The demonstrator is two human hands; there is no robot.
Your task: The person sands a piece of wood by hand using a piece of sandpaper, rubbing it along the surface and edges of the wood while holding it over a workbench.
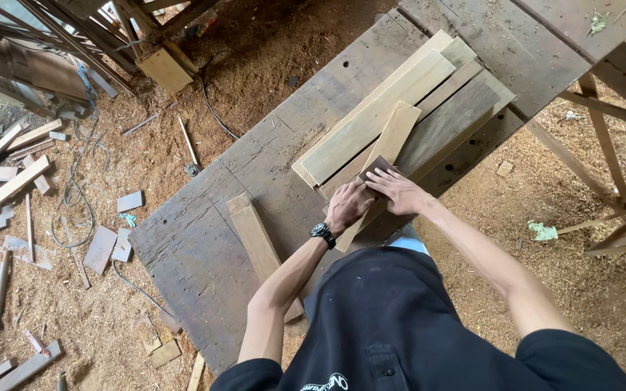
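Narrow pale slat (389,145) lies slantwise across the stack of boards (407,108), its near end under my hands; a small dark sheet (376,166), sandpaper by the look of it, sits on that end. My right hand (400,192) lies flat on the sheet's near edge, fingers (380,176) spread and pressed down, pinching nothing; my judgement is that the flat palm keeps the sheet bearing evenly on the wood. My left hand (348,205) is beside it and touching, fingers curled and bunched over the slat's near edge, seemingly pinning it so it cannot skid; whether they grip under the edge I cannot tell; black wristwatch (322,233) on that wrist.

The slat rests on the stack rather than the bare top, which lifts it to a workable height and gives it a level bed; the stack itself is grey and pale boards laid side by side.

Surface (204,246): a dark, weathered plank top, dusty, with a few holes; one loose short board (259,246) lies apart to my left, running towards my body.

Beyond: floor (110,181) thick with sawdust; offcuts (9,181) scattered well to the left; a loop of cable (74,210) among them; timber framing (74,36) at upper left; trestle legs (603,159) on the right.
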